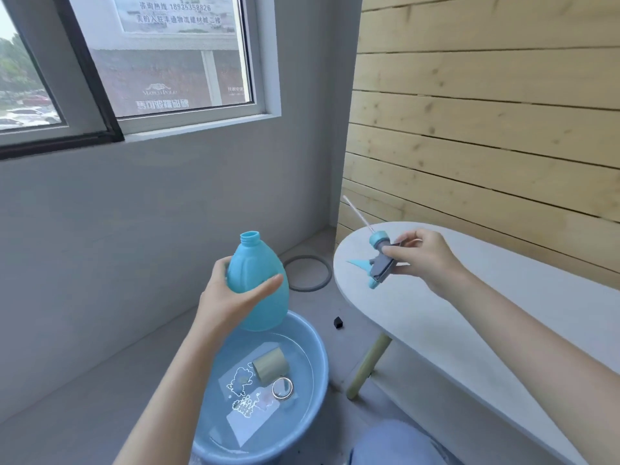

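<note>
My left hand (231,298) grips a light blue plastic bottle (260,280) around its belly, upright, with its neck uncapped, just above the far rim of a blue basin (318,380). My right hand (424,260) pinches the bottle's grey and blue spray head (379,261) over the end of a white table (436,317). The head's thin white dip tube (357,213) points up and to the left, and its trigger sticks out left.
The basin stands on the grey floor and holds water, a beige cup (271,365) lying on its side and a glass (282,388). A grey ring (310,273) and a small black piece (338,322) lie on the floor. Wooden wall at right, window at upper left.
</note>
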`<state>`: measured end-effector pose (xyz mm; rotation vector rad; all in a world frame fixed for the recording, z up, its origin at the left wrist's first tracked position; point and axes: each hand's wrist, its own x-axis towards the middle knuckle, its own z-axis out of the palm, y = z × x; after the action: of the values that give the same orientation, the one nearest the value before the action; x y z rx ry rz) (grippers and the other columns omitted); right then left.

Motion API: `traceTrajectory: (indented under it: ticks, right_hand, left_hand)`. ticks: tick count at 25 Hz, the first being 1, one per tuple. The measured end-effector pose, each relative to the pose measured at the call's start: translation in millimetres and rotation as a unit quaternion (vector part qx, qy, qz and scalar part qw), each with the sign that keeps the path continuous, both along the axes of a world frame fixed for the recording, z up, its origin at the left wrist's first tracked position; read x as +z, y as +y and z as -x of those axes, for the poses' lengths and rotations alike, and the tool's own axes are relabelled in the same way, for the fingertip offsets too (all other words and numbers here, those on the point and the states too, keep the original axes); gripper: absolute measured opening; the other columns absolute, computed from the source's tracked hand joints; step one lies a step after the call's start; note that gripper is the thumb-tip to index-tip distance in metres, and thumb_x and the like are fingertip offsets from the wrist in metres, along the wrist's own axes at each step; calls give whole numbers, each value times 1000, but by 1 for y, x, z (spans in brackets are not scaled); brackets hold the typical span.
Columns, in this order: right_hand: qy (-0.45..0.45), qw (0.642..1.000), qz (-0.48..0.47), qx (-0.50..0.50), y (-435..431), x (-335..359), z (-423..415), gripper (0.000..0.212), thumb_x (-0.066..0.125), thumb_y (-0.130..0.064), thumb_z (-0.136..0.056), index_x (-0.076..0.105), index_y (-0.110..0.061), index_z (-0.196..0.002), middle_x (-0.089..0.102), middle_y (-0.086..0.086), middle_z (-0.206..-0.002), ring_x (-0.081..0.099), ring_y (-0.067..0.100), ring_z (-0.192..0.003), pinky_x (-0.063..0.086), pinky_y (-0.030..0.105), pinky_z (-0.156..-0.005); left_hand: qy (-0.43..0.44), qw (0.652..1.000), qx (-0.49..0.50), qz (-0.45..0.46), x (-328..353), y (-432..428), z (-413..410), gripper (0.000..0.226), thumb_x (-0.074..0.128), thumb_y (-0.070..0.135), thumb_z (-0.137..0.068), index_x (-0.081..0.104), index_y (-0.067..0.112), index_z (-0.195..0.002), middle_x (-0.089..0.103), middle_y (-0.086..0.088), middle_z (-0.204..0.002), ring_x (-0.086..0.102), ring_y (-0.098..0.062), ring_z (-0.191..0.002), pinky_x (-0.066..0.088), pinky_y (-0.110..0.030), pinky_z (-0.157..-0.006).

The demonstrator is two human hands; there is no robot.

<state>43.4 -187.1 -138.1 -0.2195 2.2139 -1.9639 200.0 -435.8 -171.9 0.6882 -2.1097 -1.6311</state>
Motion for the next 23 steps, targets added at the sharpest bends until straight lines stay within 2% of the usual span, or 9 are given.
traceTrajectory:
  ticks: [5, 7, 9, 10, 14, 16, 20, 23]
  right_hand:
    - [-70, 991, 2, -117, 11, -59, 21, 25, 79, -1, -73, 55, -6, -76, 63, 12, -86, 71, 32, -76, 58, 43, -82]
    - [-71, 987, -7, -141, 11, -71, 24, 23, 80, -4, -72, 57, -6, -77, 66, 14, -93, 72, 30, -76, 59, 34, -74]
    - [-65, 985, -25, -156, 11, -78, 26, 22, 81, -7, -73, 60, -6, -80, 67, 12, -94, 71, 28, -78, 53, 22, -61]
    - [-61, 984, -36, -161, 11, -81, 27, 22, 81, -10, -73, 60, -6, -81, 68, 11, -93, 71, 27, -78, 51, 20, -59]
    - [6, 968, -186, -171, 11, -90, 29, 20, 79, -20, -73, 65, -8, -81, 63, -1, -77, 64, 22, -87, 45, 27, -73]
    - [41, 959, -228, -165, 12, -94, 28, 18, 77, -22, -75, 68, -9, -80, 62, -4, -74, 62, 22, -88, 43, 28, -72]
    - [64, 936, -311, -152, 14, -95, 23, 18, 75, -33, -77, 67, -17, -78, 64, -4, -79, 61, 24, -90, 43, 29, -68]
    - [114, 927, -317, -163, 12, -85, 21, 18, 74, -32, -79, 66, -16, -85, 65, -3, -89, 57, 26, -99, 43, 33, -77]
  left_hand:
    - [-20, 999, -21, 32, -4, 17, 14, 79, 78, 65, -38, 45, 43, -107, 63, 11, -105, 63, -10, -96, 55, -35, -77]
    - [-23, 999, -23, 31, -6, 18, 18, 75, 78, 65, -38, 45, 45, -102, 63, 11, -104, 63, -10, -96, 56, -36, -77]
    - [-27, 999, -25, 34, -7, 20, 21, 73, 78, 66, -37, 45, 45, -99, 63, 11, -103, 63, -10, -96, 56, -36, -77]
    - [-28, 999, -25, 36, -7, 20, 22, 72, 78, 66, -37, 45, 45, -99, 63, 11, -103, 63, -10, -96, 56, -36, -77]
    - [-32, 998, -28, 41, -8, 20, 23, 72, 77, 65, -37, 45, 45, -98, 63, 11, -104, 63, -9, -96, 55, -36, -77]
    - [-33, 998, -26, 41, -8, 19, 23, 71, 78, 65, -38, 45, 46, -98, 63, 11, -104, 63, -10, -96, 56, -36, -77]
    - [-30, 998, -25, 38, -8, 18, 21, 72, 78, 65, -38, 46, 44, -99, 63, 12, -104, 63, -10, -97, 56, -35, -76]
    - [-25, 999, -21, 33, -6, 18, 20, 71, 77, 65, -38, 46, 44, -98, 63, 13, -103, 62, -9, -96, 54, -32, -73]
